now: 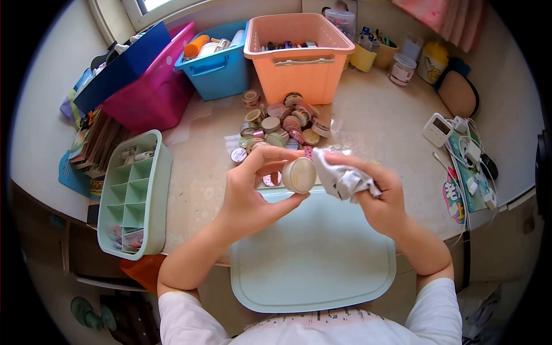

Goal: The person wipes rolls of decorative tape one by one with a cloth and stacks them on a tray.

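Observation:
My left hand [244, 192] is closed, thumb and fingers pinching a cream-coloured roll of tape [299, 175] with its flat round face tilted up. A crumpled grey-white cloth [344, 175] is bunched in the closed fingers of my right hand [380, 198], close beside the roll on its right. Both hands hover over the far end of a pale green lid [313, 253]. Just beyond them lies a heap of decorative tape rolls [271, 124] in many colours, partly hidden by my left fingers.
To the left stands a pale green divided box [161, 190] with small items in some compartments. An orange bin [299, 72], a blue basket [221, 75] and a magenta bin [152, 98] line the back. White cables [460, 155] and a white device [437, 130] lie at right.

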`<state>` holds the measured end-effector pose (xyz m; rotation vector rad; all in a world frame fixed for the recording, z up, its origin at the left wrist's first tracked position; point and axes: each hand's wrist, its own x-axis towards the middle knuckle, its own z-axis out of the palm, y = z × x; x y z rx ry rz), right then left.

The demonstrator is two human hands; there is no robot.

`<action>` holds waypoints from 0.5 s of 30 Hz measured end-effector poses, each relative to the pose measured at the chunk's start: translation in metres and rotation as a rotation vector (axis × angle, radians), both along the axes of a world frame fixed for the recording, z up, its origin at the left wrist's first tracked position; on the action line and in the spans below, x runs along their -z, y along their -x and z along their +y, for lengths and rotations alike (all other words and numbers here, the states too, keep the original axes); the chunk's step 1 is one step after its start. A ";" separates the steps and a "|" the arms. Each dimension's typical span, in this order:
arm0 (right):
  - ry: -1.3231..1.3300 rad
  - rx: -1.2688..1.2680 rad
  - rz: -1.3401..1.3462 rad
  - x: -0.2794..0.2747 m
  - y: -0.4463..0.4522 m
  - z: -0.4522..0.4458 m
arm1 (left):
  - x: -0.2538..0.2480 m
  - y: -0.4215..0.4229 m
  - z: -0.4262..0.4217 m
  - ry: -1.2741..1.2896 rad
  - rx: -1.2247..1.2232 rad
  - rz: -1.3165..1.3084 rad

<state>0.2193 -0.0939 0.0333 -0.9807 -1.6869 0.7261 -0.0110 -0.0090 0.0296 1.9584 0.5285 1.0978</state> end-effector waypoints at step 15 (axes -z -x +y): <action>-0.454 -0.075 -0.458 -0.006 0.016 0.005 | 0.007 0.003 -0.005 0.022 0.096 -0.055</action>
